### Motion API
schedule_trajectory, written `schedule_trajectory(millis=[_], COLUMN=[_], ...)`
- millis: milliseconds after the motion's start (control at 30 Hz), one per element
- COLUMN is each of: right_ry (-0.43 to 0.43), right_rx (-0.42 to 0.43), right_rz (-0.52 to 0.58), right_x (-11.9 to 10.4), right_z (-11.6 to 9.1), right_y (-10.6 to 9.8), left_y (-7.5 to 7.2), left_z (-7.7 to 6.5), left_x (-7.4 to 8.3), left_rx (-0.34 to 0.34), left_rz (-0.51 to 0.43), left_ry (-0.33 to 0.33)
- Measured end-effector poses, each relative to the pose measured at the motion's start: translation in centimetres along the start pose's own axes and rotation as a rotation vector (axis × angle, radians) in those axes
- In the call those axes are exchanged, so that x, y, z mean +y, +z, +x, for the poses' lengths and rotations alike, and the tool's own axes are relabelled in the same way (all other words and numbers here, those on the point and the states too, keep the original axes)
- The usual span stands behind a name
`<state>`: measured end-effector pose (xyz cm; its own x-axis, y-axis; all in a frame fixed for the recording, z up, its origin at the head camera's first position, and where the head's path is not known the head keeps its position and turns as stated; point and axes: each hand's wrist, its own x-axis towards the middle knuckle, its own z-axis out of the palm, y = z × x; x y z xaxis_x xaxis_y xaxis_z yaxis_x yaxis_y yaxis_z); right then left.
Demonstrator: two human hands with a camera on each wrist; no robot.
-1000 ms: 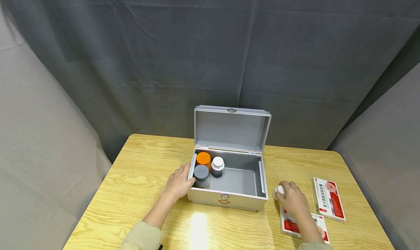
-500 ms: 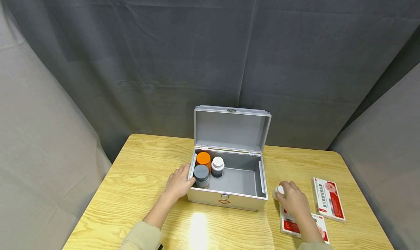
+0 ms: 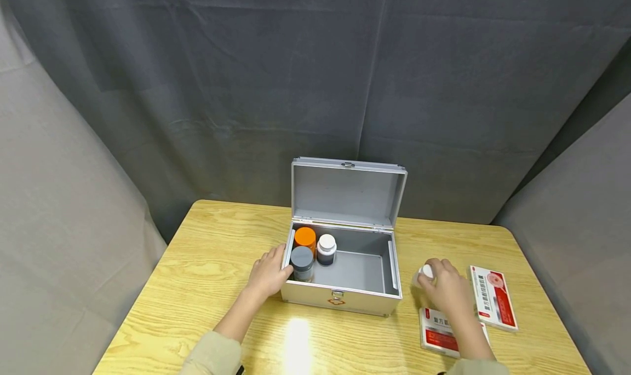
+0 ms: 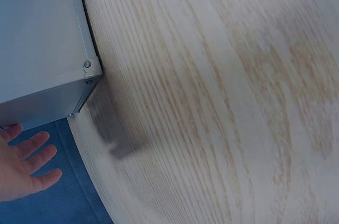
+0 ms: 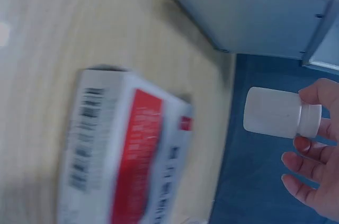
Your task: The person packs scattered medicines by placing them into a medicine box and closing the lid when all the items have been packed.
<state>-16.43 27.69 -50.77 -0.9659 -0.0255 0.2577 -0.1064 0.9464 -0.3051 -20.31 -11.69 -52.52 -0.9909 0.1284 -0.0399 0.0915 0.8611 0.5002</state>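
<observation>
An aluminium medicine case [image 3: 340, 304] stands on the table with its lid raised. In it, at the left, are an orange-capped bottle [image 3: 305, 237], a grey-capped jar [image 3: 302, 259] and a white bottle [image 3: 326, 249]. My left hand [image 3: 268, 271] rests against the case's left side, thumb at the rim; its fingers look relaxed and spread in the left wrist view. To the right of the case, my right hand [image 3: 447, 288] pinches a white pill bottle [image 5: 273, 112] by its cap. That hand and forearm partly cover a red-and-white medicine box [image 3: 439, 331].
Another red-and-white medicine box [image 3: 494, 297] lies farther right on the wooden table [image 3: 236, 238]. A dark grey curtain [image 3: 246, 90] hangs behind the table, with pale cloth [image 3: 64, 227] at both sides.
My right hand has lifted the white pill bottle and shifted slightly right and away from me, uncovering more of the nearer medicine box. The left hand stays where it was.
</observation>
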Motion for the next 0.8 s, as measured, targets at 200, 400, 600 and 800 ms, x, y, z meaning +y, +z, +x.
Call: schedule_trajectory(millis=[200,400,600,800], right_ry=[-0.037,-0.081,-0.099,-0.139], right_rx=[0.073,0.121,0.126,0.133], right_rz=[0.001,-0.013,0.011,0.027], right_x=[-1.2,-2.7,-4.3,-6.2], right_z=[1.0,1.9,2.9,3.8], right_y=[-1.4,-2.6,-3.6,-3.9], left_y=[0.0,0.0,0.0,0.0], left_z=[0.0,0.0,0.0,0.0], left_x=[0.0,0.0,-0.1,-0.1], left_rx=[-0.001,0.002,0.002,0.002], left_rz=[0.0,-0.001,-0.004,-0.005], left_ry=[-0.002,0.004,0.004,-0.001])
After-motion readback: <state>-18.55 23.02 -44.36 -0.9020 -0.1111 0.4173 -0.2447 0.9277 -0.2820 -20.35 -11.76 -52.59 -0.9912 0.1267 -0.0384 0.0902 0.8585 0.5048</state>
